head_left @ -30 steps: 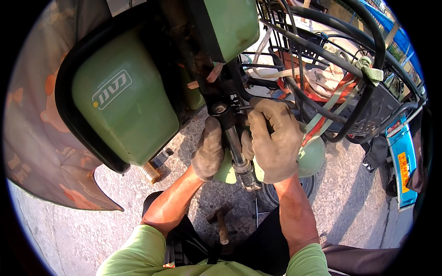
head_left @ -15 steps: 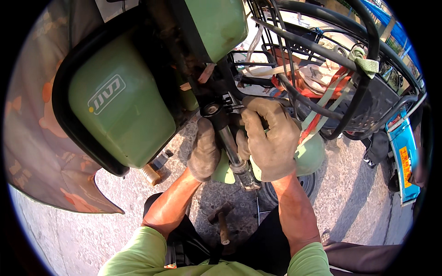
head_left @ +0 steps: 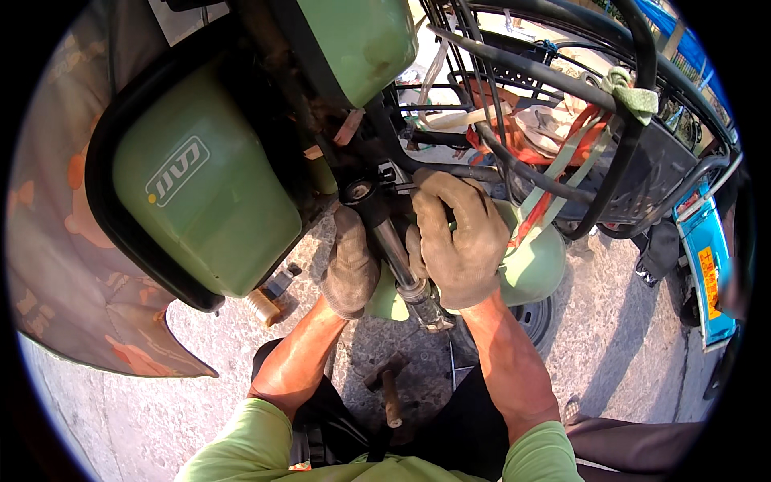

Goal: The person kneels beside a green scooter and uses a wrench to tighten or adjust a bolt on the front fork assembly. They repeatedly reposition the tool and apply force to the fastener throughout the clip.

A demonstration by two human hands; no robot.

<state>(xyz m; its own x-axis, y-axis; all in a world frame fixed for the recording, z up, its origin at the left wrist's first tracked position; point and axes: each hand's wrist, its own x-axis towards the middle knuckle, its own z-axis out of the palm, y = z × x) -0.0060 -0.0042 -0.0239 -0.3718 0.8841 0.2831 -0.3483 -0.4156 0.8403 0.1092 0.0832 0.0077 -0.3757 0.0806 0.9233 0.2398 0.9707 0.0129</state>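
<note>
A black and silver tube (head_left: 397, 257), with a dark round collar (head_left: 361, 193) at its upper end, slants down between my gloved hands toward a greasy lower end. My left hand (head_left: 349, 261) is closed along the tube's left side, thumb up beside it, fingers mostly hidden. On the other side, my right hand (head_left: 458, 237) has its fingers curled at a small dark fitting just right of the collar; what lies inside its grip is hidden. Both gloves are brown. A pale green mudguard (head_left: 534, 265) sits behind the right hand, over a wheel.
Green body panels (head_left: 201, 193) with black trim and a patterned cover (head_left: 72, 265) are on the left. A black wire basket (head_left: 634, 185) holds cloths and straps. A hammer (head_left: 389, 386) and a brass-coloured part (head_left: 265, 301) lie on concrete. A blue vehicle part (head_left: 699, 233) stands right.
Both hands and the tube have shifted slightly left in the picture, along with the vehicle around them. My grip looks much the same.
</note>
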